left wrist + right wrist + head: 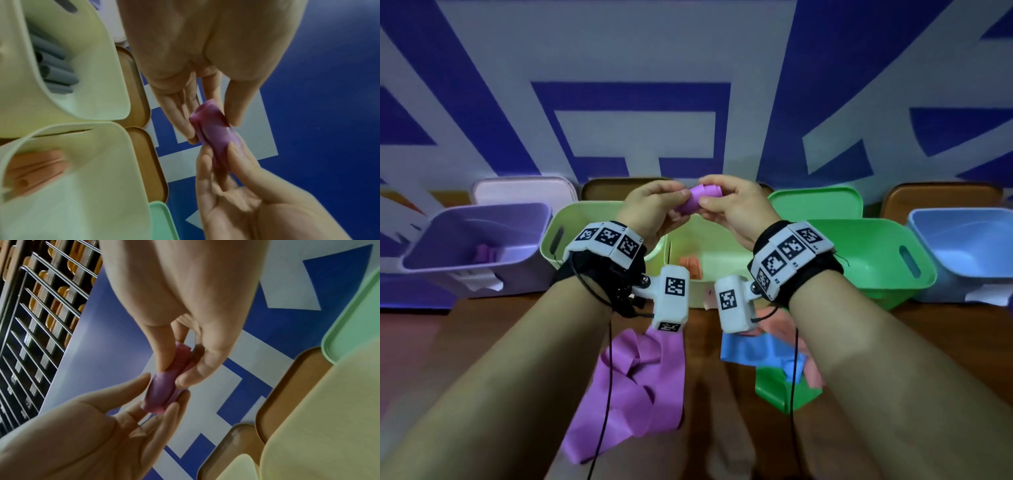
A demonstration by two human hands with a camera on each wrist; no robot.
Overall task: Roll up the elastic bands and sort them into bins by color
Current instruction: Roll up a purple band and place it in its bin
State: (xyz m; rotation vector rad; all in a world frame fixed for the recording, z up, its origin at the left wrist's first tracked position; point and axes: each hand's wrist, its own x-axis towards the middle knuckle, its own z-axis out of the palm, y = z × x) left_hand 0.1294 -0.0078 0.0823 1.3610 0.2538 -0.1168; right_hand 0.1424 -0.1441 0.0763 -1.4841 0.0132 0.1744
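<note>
A purple band rolled into a short tube [704, 196] is held up in front of the bins. My left hand [680, 202] pinches its left end between thumb and fingers, and my right hand [709, 206] pinches its right end. In the left wrist view the roll [213, 129] sits between the left thumb and fingertips [186, 129]. In the right wrist view the roll [164, 386] is gripped by my right hand [174, 368]. The purple bin [434, 260] at the left holds a purple roll [486, 253].
Along the back stand a pale green bin [558, 222], a cream bin [722, 246] with orange rolls [690, 265], a green bin [876, 260] and a blue bin [962, 250]. Loose purple [633, 383], blue [750, 349], orange [777, 325] and green [777, 390] bands lie on the wooden table.
</note>
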